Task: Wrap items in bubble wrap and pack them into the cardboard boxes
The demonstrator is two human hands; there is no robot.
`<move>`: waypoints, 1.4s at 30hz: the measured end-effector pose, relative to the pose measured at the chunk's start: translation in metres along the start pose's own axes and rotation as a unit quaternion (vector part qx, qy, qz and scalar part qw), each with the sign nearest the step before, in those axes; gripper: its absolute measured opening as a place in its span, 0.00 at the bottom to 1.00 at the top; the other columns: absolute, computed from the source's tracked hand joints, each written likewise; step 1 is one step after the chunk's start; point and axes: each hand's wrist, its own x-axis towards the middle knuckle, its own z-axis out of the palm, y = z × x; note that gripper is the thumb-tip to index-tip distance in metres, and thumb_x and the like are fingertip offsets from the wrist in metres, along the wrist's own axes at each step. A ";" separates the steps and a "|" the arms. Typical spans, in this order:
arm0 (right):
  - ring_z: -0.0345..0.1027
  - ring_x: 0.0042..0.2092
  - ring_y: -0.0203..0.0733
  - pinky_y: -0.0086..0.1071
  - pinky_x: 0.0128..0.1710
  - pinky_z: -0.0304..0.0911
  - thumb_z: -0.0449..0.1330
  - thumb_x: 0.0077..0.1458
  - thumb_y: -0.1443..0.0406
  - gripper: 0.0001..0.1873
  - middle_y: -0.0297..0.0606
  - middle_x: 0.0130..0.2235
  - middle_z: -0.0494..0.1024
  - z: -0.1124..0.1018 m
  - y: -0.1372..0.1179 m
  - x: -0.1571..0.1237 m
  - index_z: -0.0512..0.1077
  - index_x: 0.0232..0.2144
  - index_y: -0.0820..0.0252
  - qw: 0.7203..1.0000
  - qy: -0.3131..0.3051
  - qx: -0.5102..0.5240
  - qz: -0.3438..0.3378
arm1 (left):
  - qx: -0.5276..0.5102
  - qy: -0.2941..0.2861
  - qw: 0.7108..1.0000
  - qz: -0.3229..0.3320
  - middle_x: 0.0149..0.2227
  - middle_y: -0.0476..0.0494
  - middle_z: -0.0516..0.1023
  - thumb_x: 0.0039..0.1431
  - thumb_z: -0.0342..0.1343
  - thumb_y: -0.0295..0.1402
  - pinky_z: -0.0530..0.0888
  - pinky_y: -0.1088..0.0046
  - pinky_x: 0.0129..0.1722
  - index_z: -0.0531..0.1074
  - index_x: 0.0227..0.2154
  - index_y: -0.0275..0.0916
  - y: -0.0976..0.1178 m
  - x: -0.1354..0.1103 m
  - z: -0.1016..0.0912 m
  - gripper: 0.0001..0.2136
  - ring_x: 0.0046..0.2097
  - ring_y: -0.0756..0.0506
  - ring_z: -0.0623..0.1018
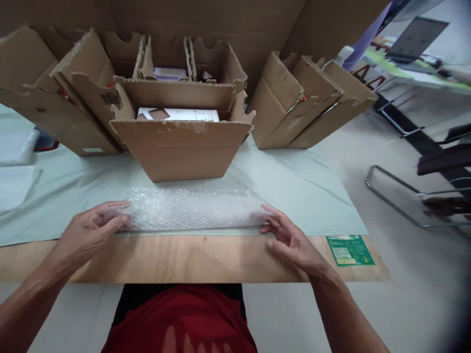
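Observation:
A long folded strip of clear bubble wrap (195,208) lies crosswise near the front of the pale green cloth. Its left end is gripped by my left hand (97,223), thumb on the near side and fingers over the far side. At the other end, my right hand (289,240) has its fingertips against the edge of the wrap, while the thumb stands apart from the fingers. Whether anything is wrapped inside the strip I cannot tell. Just beyond it stands a cardboard box (184,149) with a white package (180,115) inside.
More open cardboard bins stand behind, at left (88,59) and right (279,108). Clear plastic packets (14,147) lie at far left. A green printed card (350,250) is on the wooden table edge (206,255) at right. Beyond are a metal chair frame (395,189) and a laptop (417,39).

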 end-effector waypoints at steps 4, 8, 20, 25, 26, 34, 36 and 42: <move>0.74 0.42 0.43 0.39 0.45 0.71 0.67 0.56 0.57 0.37 0.43 0.49 0.80 0.014 -0.002 0.009 0.62 0.65 0.53 0.997 0.067 -0.049 -0.007 | 0.003 0.047 0.999 -0.025 0.27 0.47 0.83 0.46 0.63 0.53 0.80 0.61 0.43 0.76 0.46 0.38 0.007 0.008 0.007 0.29 0.34 0.40 0.83; 0.68 0.29 0.37 0.33 0.33 0.65 0.61 0.60 0.57 0.23 0.30 0.28 0.74 0.032 -0.003 0.033 0.71 0.55 0.59 0.984 0.160 -0.082 0.000 | 0.082 0.078 0.994 0.011 0.36 0.47 0.84 0.49 0.60 0.54 0.76 0.66 0.41 0.74 0.55 0.44 -0.006 0.006 0.005 0.32 0.39 0.41 0.82; 0.72 0.40 0.53 0.44 0.41 0.63 0.55 0.65 0.54 0.24 0.46 0.40 0.81 0.032 0.006 0.030 0.70 0.56 0.64 0.850 0.221 -0.472 -0.080 | 0.365 0.126 0.917 0.101 0.47 0.37 0.78 0.63 0.50 0.48 0.72 0.63 0.40 0.66 0.61 0.37 -0.010 0.011 0.008 0.28 0.42 0.38 0.78; 0.69 0.43 0.54 0.44 0.43 0.61 0.55 0.64 0.55 0.16 0.48 0.45 0.80 0.037 0.002 0.057 0.75 0.42 0.60 0.846 0.209 -0.483 -0.082 | 0.341 0.076 0.936 0.033 0.33 0.43 0.78 0.56 0.53 0.49 0.67 0.67 0.31 0.75 0.43 0.40 -0.003 0.017 0.004 0.20 0.33 0.41 0.76; 0.69 0.43 0.54 0.44 0.43 0.61 0.56 0.63 0.56 0.13 0.47 0.45 0.80 0.038 0.000 0.061 0.75 0.39 0.59 0.860 0.200 -0.460 -0.089 | 0.339 0.062 0.938 0.029 0.30 0.45 0.77 0.55 0.52 0.48 0.66 0.68 0.30 0.74 0.36 0.41 -0.001 0.018 0.005 0.16 0.31 0.42 0.75; 0.65 0.26 0.38 0.32 0.27 0.62 0.61 0.57 0.56 0.12 0.32 0.29 0.75 0.042 -0.028 0.021 0.72 0.38 0.57 0.979 0.132 -0.154 -0.002 | 0.252 0.096 0.961 0.065 0.28 0.48 0.77 0.52 0.50 0.48 0.70 0.68 0.33 0.69 0.31 0.43 -0.001 0.007 -0.005 0.14 0.31 0.43 0.77; 0.72 0.31 0.40 0.32 0.30 0.68 0.63 0.56 0.57 0.23 0.37 0.38 0.81 0.052 -0.034 0.001 0.71 0.53 0.57 0.988 0.097 -0.121 0.000 | 0.234 0.123 0.962 0.068 0.33 0.46 0.81 0.52 0.52 0.47 0.72 0.67 0.36 0.72 0.40 0.43 -0.002 0.010 -0.015 0.17 0.34 0.42 0.80; 0.69 0.63 0.54 0.48 0.61 0.67 0.61 0.61 0.59 0.31 0.45 0.64 0.73 0.088 -0.021 -0.062 0.68 0.65 0.51 0.992 -0.061 -0.106 -0.014 | 0.330 0.117 0.891 0.288 0.39 0.40 0.84 0.61 0.49 0.36 0.74 0.61 0.43 0.76 0.46 0.40 0.004 0.028 -0.012 0.15 0.42 0.38 0.82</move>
